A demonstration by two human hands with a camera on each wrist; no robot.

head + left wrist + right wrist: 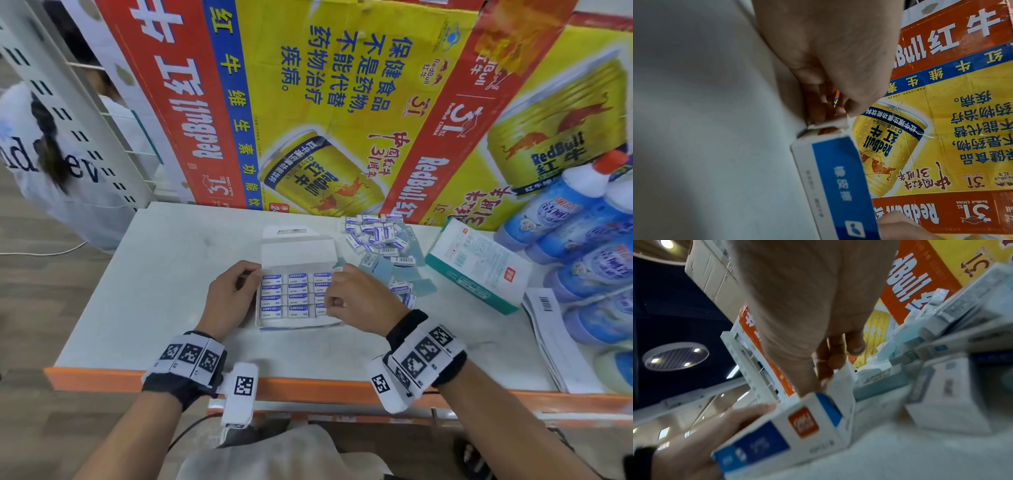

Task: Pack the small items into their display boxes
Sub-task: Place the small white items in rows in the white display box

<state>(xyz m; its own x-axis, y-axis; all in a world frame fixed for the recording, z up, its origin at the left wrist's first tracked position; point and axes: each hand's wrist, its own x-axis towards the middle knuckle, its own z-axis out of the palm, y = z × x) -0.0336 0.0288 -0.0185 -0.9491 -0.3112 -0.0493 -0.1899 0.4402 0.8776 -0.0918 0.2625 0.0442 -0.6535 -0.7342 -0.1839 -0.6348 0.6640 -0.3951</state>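
Observation:
A white and blue display box [298, 324] lies on the table centre with its lid [296, 253] folded back. Rows of white erasers [297, 294] with blue labels fill it. My left hand [236, 291] holds the box's left side; its fingers pinch a small white flap [830, 124] at the far left corner. My right hand [352, 298] is at the box's right side and pinches the white side flap [842, 381] between thumb and fingers. A heap of loose erasers [376, 236] lies behind and to the right of the box.
Translucent blue plastic pieces [394, 270] lie by the heap. A white and teal carton [479, 267], printed sheets [555, 342] and blue bottles [582, 240] crowd the right. Red Bull cardboard [308, 102] walls the back. A person [51, 164] stands far left.

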